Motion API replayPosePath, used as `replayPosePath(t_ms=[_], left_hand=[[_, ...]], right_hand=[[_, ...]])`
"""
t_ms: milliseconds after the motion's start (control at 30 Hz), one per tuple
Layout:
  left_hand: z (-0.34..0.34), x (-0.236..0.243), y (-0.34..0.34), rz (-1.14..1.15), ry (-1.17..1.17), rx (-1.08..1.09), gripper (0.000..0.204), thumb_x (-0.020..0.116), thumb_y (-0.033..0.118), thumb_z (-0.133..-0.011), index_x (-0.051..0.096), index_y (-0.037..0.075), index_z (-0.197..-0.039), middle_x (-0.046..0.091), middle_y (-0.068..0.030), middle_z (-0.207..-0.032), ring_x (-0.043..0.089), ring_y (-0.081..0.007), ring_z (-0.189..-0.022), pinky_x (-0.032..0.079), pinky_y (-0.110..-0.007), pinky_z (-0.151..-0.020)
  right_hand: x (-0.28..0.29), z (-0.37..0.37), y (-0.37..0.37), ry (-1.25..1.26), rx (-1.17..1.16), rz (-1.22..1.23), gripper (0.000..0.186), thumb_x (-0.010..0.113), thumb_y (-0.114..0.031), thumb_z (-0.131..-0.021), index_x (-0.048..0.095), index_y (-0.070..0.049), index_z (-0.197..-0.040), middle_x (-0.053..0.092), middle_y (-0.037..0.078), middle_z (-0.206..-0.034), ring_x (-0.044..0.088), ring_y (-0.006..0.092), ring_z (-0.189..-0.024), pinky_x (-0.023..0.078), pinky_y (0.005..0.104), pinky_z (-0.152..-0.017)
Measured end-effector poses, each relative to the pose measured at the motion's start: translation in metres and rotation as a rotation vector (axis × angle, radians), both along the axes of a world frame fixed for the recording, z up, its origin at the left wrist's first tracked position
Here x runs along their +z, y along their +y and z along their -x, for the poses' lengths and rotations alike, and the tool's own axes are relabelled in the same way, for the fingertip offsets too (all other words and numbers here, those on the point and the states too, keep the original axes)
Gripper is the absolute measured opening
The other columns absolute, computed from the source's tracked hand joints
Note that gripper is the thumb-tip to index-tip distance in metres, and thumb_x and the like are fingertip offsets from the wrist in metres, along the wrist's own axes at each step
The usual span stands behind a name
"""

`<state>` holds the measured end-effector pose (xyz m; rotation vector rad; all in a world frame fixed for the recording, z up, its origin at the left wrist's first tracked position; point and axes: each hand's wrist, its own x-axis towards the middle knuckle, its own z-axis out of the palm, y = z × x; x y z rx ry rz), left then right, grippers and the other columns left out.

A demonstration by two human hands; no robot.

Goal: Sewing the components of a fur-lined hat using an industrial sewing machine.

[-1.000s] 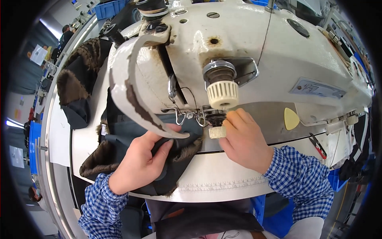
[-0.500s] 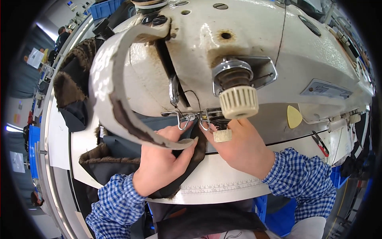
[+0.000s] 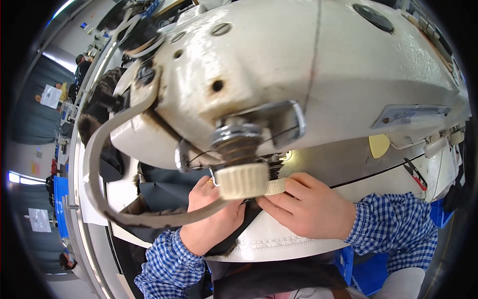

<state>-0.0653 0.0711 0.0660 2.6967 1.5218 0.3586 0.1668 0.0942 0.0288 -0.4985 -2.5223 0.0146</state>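
Observation:
A piece of dark grey fabric with brown fur edging (image 3: 172,193) lies on the sewing machine's bed under its head. My left hand (image 3: 211,224) is closed on this fabric, its fingertips partly hidden behind the curved thread lever guard (image 3: 97,184) and a cream tension dial (image 3: 243,182). My right hand (image 3: 318,212) pinches the right edge of the same fabric, thumb and fingers together beside the smaller cream dial (image 3: 275,187). The needle and presser foot are hidden behind the dials.
The white sewing machine (image 3: 269,65) fills the upper middle. Right of my hands lie a yellow rounded triangular piece (image 3: 379,145) and red-and-black thread snips (image 3: 415,174). More fur-trimmed fabric (image 3: 102,92) sits left behind the machine. A printed ruler (image 3: 279,243) runs along the near table edge.
The view has tilted and shifted, so the machine head looks lower and further left. My right hand has drawn back from near the needle to the fabric's right edge. My left hand stays on the fabric.

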Motion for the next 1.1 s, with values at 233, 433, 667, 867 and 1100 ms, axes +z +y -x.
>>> replayPosePath(t_ms=[233, 433, 667, 867, 1100], left_hand=[[-0.005, -0.002, -0.003, -0.028, 0.03, 0.024, 0.069, 0.067, -0.001, -0.06, 0.071, 0.006, -0.129, 0.054, -0.01, -0.07, 0.058, -0.0301, -0.066, 0.049, -0.041, -0.064], [-0.004, -0.006, -0.006, -0.026, -0.044, 0.046, 0.068, 0.067, -0.003, -0.06, 0.072, 0.004, -0.128, 0.061, -0.0099, -0.078, 0.059, -0.0295, -0.07, 0.05, -0.04, -0.067], [-0.001, -0.008, -0.004, -0.009, -0.001, 0.041, 0.048, 0.076, 0.007, -0.07, 0.072, 0.006, -0.118, 0.064, -0.0065, -0.086, 0.063, -0.0278, -0.082, 0.051, -0.042, -0.07], [-0.004, -0.001, -0.004, 0.024, 0.063, 0.072, 0.037, 0.075, 0.008, -0.07, 0.074, 0.004, -0.107, 0.064, -0.0079, -0.081, 0.063, -0.0283, -0.077, 0.051, -0.042, -0.07], [-0.011, -0.003, -0.007, -0.037, 0.116, 0.097, 0.066, 0.072, -0.001, -0.064, 0.072, 0.012, -0.129, 0.067, -0.0101, -0.085, 0.064, -0.0309, -0.075, 0.054, -0.042, -0.076]], right_hand=[[-0.003, 0.0, 0.011, 0.091, -0.241, 0.102, 0.034, 0.068, -0.017, -0.081, 0.069, -0.002, -0.112, 0.061, 0.005, -0.1, 0.058, 0.0199, -0.094, 0.048, 0.033, -0.077], [-0.004, 0.005, 0.01, -0.021, -0.247, 0.1, 0.027, 0.067, -0.016, -0.079, 0.073, -0.003, -0.101, 0.063, 0.006, -0.11, 0.056, 0.0224, -0.097, 0.046, 0.0367, -0.084], [-0.002, 0.004, 0.012, -0.144, -0.23, 0.048, 0.033, 0.064, -0.022, -0.087, 0.07, -0.005, -0.115, 0.056, 0.001, -0.101, 0.053, 0.0169, -0.094, 0.043, 0.0307, -0.078], [0.004, 0.002, 0.009, -0.131, -0.215, 0.072, 0.031, 0.064, -0.021, -0.088, 0.07, -0.005, -0.114, 0.057, 0.001, -0.101, 0.054, 0.0172, -0.096, 0.045, 0.0308, -0.079], [-0.007, 0.004, -0.001, 0.063, 0.017, 0.135, 0.027, 0.065, -0.018, -0.083, 0.071, -0.003, -0.104, 0.063, 0.005, -0.103, 0.059, 0.0187, -0.097, 0.049, 0.0319, -0.082]])
